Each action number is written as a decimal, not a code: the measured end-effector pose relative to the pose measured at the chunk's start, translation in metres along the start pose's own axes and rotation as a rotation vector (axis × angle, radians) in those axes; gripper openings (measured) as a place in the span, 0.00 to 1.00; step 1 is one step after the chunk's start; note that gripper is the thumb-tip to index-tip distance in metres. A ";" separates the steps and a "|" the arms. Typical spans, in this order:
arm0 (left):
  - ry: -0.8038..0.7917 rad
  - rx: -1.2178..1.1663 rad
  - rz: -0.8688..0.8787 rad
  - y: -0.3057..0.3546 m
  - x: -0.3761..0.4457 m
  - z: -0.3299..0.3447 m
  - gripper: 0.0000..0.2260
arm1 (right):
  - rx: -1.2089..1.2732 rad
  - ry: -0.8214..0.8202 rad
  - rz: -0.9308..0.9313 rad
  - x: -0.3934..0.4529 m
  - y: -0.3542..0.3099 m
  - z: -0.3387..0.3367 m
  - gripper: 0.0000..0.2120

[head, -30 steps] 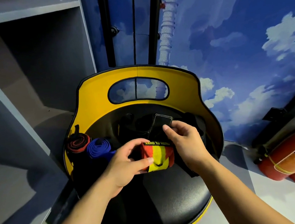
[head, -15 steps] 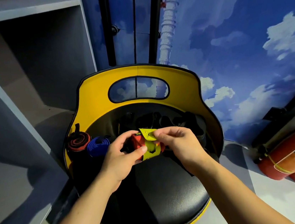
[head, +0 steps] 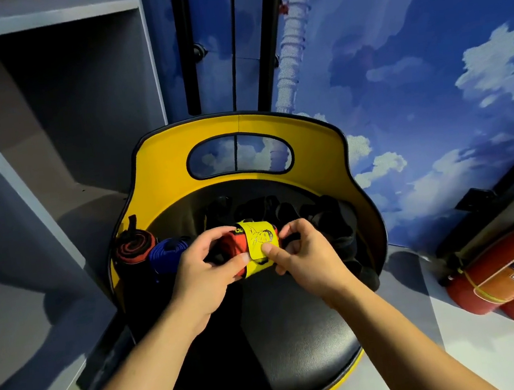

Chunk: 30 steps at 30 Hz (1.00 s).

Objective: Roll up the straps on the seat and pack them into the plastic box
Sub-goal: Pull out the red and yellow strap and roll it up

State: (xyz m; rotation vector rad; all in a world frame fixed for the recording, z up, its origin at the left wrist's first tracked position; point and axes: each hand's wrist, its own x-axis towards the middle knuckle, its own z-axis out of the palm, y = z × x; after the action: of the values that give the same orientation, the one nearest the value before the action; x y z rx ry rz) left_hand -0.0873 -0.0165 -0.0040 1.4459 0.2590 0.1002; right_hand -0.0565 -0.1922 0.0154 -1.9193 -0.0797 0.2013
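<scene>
Head view, hands at the seat. I see both hands meeting on one rolled strap (head: 250,244), red and black with a yellow printed band wrapped round its middle, held above the black cushion of the seat (head: 286,337) near the backrest. My left hand (head: 207,274) grips the roll's left end, fingers curled over the top and the thumb pressed against the yellow band's near edge. My right hand (head: 305,253) pinches the roll's right side: its thumb lies flat on the yellow band, and its fingers curl round the far end.

To the left, wedged against the yellow backrest (head: 162,170), stand two finished rolls: a red-and-black roll (head: 134,247) with a black tab sticking up, and just beside it a blue roll (head: 167,254), partly hidden by the left hand. A heap of dark straps (head: 326,218) lies at the back of the cushion, behind and to the right of the hands; I cannot tell how many.

A grey shelf unit (head: 46,123) stands at left, a sky-painted wall (head: 413,78) behind, and red fire extinguishers (head: 513,286) lie on the floor at right.
</scene>
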 end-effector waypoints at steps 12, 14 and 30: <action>-0.280 -0.268 -0.215 0.020 -0.002 -0.006 0.24 | 0.588 -0.293 0.163 -0.004 -0.006 -0.011 0.27; -0.233 -0.235 -0.214 0.021 -0.006 -0.002 0.24 | 0.563 -0.273 0.145 -0.005 -0.005 -0.008 0.27; -0.028 -0.117 -0.078 0.012 -0.010 0.008 0.16 | 0.470 -0.086 0.059 -0.010 -0.007 0.018 0.14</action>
State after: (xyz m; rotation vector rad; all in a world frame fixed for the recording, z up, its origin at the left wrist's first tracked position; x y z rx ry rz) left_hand -0.0943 -0.0246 0.0099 1.3189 0.2819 0.0312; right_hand -0.0692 -0.1750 0.0167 -1.4460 -0.0295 0.3129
